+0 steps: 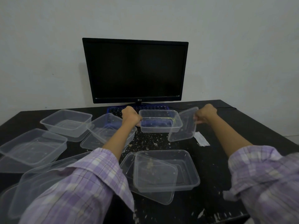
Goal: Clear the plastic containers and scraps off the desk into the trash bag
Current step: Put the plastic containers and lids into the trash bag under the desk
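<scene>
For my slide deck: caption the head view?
Left hand grips a clear container, right hand a lid, over a crumb-strewn desk.

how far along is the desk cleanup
Nothing looks cleared; no trash bag shows. In hand: left hand grips a clear container, right hand a lid. Left: containers across the desk, plus food scraps.

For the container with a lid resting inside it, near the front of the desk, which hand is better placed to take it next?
Neither is free: the left hand grips a clear container, the right hand a lid. The lidded container lies between the arms, slightly nearer the left forearm, so probably left, once emptied.
</scene>
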`<move>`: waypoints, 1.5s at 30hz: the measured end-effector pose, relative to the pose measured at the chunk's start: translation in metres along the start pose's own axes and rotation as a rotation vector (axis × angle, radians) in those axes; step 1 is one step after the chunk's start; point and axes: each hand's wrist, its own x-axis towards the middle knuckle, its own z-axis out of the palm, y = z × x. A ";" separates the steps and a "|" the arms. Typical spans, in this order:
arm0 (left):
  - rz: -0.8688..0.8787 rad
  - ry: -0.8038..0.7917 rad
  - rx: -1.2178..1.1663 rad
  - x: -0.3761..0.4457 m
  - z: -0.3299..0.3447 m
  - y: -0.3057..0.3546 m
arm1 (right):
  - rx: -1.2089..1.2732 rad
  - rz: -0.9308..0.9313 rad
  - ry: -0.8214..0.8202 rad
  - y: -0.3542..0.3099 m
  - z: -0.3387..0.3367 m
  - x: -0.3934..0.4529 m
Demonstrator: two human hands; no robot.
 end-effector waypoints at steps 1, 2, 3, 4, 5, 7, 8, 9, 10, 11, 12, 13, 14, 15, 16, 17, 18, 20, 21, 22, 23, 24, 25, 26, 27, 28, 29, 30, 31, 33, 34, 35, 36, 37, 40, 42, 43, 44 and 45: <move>-0.002 -0.011 0.009 0.000 0.004 0.000 | 0.022 -0.004 0.024 -0.003 -0.005 0.001; -0.006 -0.022 0.015 0.000 0.008 -0.001 | 0.036 -0.019 0.047 -0.005 -0.009 0.002; -0.010 -0.030 0.020 -0.001 0.012 -0.002 | 0.032 -0.048 0.072 -0.007 -0.012 0.002; -0.013 -0.031 0.026 -0.001 0.016 -0.002 | 0.019 -0.093 0.096 -0.009 -0.014 0.002; -0.014 -0.031 0.033 -0.001 0.020 -0.003 | 0.008 -0.150 0.117 -0.010 -0.015 0.000; -0.014 -0.030 0.045 -0.001 0.024 -0.004 | 0.006 -0.287 0.160 -0.011 -0.014 -0.004; -0.013 -0.034 0.053 -0.002 0.026 -0.005 | -0.004 -0.363 0.189 -0.012 -0.013 -0.006; -0.008 -0.035 0.066 -0.003 0.026 -0.005 | -0.028 -0.435 0.215 -0.013 -0.013 -0.010; -0.006 -0.035 0.079 -0.003 0.027 -0.005 | -0.055 -0.506 0.232 -0.014 -0.011 -0.014; -0.003 -0.040 0.088 -0.003 0.028 -0.005 | -0.074 -0.569 0.239 -0.015 -0.010 -0.018; 0.001 -0.046 0.084 -0.003 0.028 -0.005 | -0.087 -0.625 0.239 -0.017 -0.008 -0.021; 0.008 -0.053 0.079 -0.003 0.029 -0.004 | -0.103 -0.675 0.239 -0.017 -0.006 -0.025; 0.023 -0.050 0.075 -0.003 0.029 -0.002 | -0.123 -0.724 0.239 -0.018 -0.004 -0.029; 0.048 -0.029 0.064 -0.002 0.029 -0.001 | -0.150 -0.772 0.236 -0.018 -0.001 -0.033; 0.082 0.004 0.042 0.000 0.029 0.000 | -0.187 -0.820 0.228 -0.018 0.003 -0.038; 0.120 0.040 0.006 0.000 0.028 0.002 | -0.238 -0.868 0.220 -0.018 0.008 -0.042; 0.147 0.057 -0.053 -0.002 0.026 0.006 | -0.303 -0.911 0.213 -0.018 0.013 -0.046; 0.122 0.008 -0.260 -0.006 0.021 0.016 | -0.434 -0.977 0.203 -0.017 0.023 -0.052; 0.065 -0.049 -0.400 -0.008 0.019 0.021 | -0.495 -1.000 0.197 -0.018 0.027 -0.055; 0.002 -0.117 -0.533 -0.010 0.017 0.027 | -0.549 -1.025 0.188 -0.018 0.032 -0.059; -0.053 -0.191 -0.643 -0.011 0.016 0.031 | -0.594 -1.058 0.177 -0.018 0.036 -0.061; -0.092 -0.255 -0.721 -0.013 0.015 0.033 | -0.634 -1.094 0.167 -0.018 0.040 -0.064; -0.109 -0.298 -0.774 -0.014 0.014 0.035 | -0.669 -1.127 0.160 -0.017 0.043 -0.067; -0.116 -0.322 -0.804 -0.017 0.013 0.035 | -0.700 -1.154 0.153 -0.017 0.046 -0.071; -0.118 -0.329 -0.823 -0.019 0.012 0.035 | -0.718 -1.183 0.148 -0.016 0.048 -0.074; -0.122 -0.328 -0.838 -0.021 0.011 0.034 | -0.722 -1.214 0.142 -0.015 0.049 -0.076; -0.131 -0.322 -0.859 -0.022 0.010 0.032 | -0.706 -1.249 0.138 -0.013 0.050 -0.077; -0.145 -0.318 -0.885 -0.022 0.009 0.029 | -0.674 -1.271 0.137 -0.011 0.050 -0.078; -0.153 -0.320 -0.907 -0.022 0.007 0.027 | -0.622 -1.263 0.142 -0.009 0.050 -0.078; -0.168 -0.329 -0.921 -0.020 0.003 0.022 | -0.472 -1.113 0.164 -0.004 0.050 -0.075; -0.179 -0.329 -0.921 -0.020 0.002 0.020 | -0.405 -1.001 0.176 -0.002 0.050 -0.072; -0.190 -0.326 -0.921 -0.019 0.001 0.018 | -0.357 -0.882 0.190 0.000 0.049 -0.069; -0.198 -0.320 -0.918 -0.020 -0.001 0.016 | -0.327 -0.741 0.191 0.001 0.048 -0.065; -0.201 -0.316 -0.919 -0.019 -0.002 0.014 | -0.294 -0.587 0.165 0.002 0.046 -0.061; -0.183 -0.317 -0.887 -0.023 -0.003 0.011 | -0.154 -0.232 0.029 0.003 0.039 -0.051; -0.181 -0.294 -0.795 -0.022 0.001 0.010 | -0.091 -0.204 0.020 0.008 0.036 -0.047; -0.180 -0.259 -0.715 -0.020 0.004 0.009 | -0.084 -0.209 0.031 0.011 0.037 -0.045; -0.167 -0.211 -0.584 -0.019 0.006 0.009 | -0.081 -0.214 0.043 0.013 0.038 -0.043; -0.125 -0.161 -0.412 -0.017 0.007 0.008 | -0.078 -0.221 0.051 0.016 0.039 -0.043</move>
